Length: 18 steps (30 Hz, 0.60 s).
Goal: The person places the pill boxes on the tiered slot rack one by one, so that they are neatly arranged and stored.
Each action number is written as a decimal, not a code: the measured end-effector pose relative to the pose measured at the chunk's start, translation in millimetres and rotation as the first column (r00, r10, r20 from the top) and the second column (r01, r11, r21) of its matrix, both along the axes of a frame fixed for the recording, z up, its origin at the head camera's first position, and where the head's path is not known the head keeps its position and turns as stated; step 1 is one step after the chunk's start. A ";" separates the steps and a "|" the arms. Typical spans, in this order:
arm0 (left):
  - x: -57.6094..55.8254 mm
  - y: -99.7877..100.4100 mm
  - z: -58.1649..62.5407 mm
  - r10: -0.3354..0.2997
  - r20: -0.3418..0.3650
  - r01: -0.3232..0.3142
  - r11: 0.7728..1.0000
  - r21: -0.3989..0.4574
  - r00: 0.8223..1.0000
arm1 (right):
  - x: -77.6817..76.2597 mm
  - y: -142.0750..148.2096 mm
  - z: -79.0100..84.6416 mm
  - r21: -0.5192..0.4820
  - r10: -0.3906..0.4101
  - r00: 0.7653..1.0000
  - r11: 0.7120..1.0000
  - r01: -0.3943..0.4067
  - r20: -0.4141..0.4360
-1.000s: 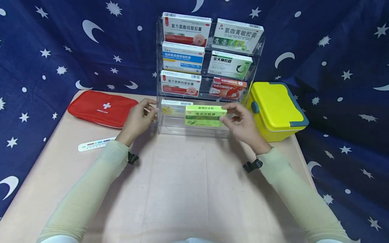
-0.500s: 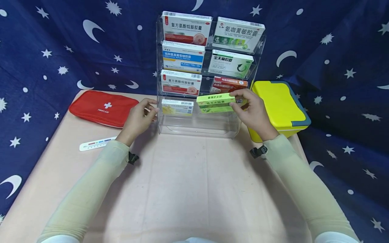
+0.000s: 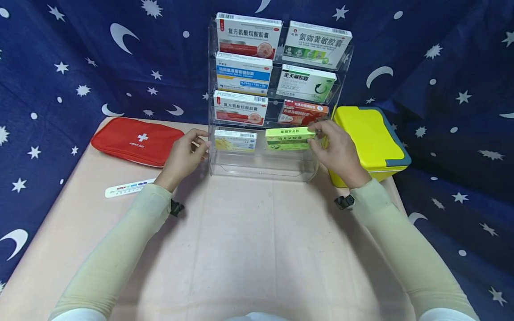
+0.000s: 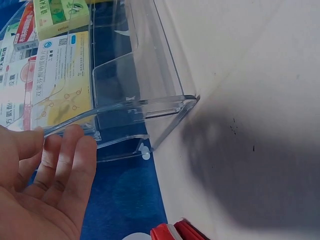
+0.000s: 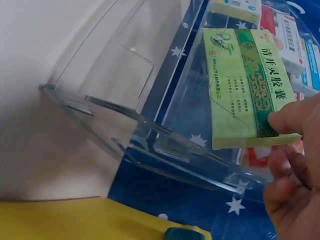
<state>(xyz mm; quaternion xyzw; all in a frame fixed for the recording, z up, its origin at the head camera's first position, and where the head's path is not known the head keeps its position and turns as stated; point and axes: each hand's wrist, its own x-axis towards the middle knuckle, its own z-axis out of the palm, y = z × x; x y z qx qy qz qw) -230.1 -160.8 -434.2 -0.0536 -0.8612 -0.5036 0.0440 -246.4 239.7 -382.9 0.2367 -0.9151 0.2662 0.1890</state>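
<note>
A green medicine box (image 3: 290,139) is pinched between thumb and fingers of my right hand (image 3: 339,149). It sits in the lower right of the clear display rack (image 3: 263,171); in the right wrist view, the box (image 5: 247,90) tilts above the clear shelf. Beside it on the same tier leans a yellow-and-white medicine box (image 3: 235,141). My left hand (image 3: 185,154) is at the rack's left side, fingertips against or very near its edge. In the left wrist view, the fingers of that hand (image 4: 55,175) are loosely extended and hold nothing.
Several medicine boxes fill the upper tiers, among them a red one (image 3: 301,112) above the green box. A yellow case (image 3: 369,138) stands right of the rack. Left lie a red first-aid pouch (image 3: 134,142) and a white thermometer-like strip (image 3: 126,189).
My right hand has carried the green box right and back, from in front of the lower tiers into the lower right of the rack, and levelled it. The left hand has stayed put.
</note>
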 end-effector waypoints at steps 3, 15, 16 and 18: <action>-0.2 0.3 0.3 -0.001 0.001 0.001 1.000 0.000 1.000 | 3.5 1.3 1.5 0.054 -0.032 0.999 0.998 0.032 -0.008; 0.3 0.1 -0.8 -0.006 0.010 0.006 1.000 -0.003 1.000 | 9.3 6.8 1.3 0.111 -0.124 0.991 0.987 0.118 0.053; 0.4 0.1 -1.0 -0.006 0.012 0.006 1.000 -0.005 1.000 | 9.9 6.8 1.6 0.109 -0.130 0.990 0.986 0.123 0.053; 1.0 -0.1 -1.8 -0.003 0.014 0.003 1.000 -0.013 1.000 | 12.0 6.4 2.1 0.096 -0.139 0.989 0.986 0.133 0.056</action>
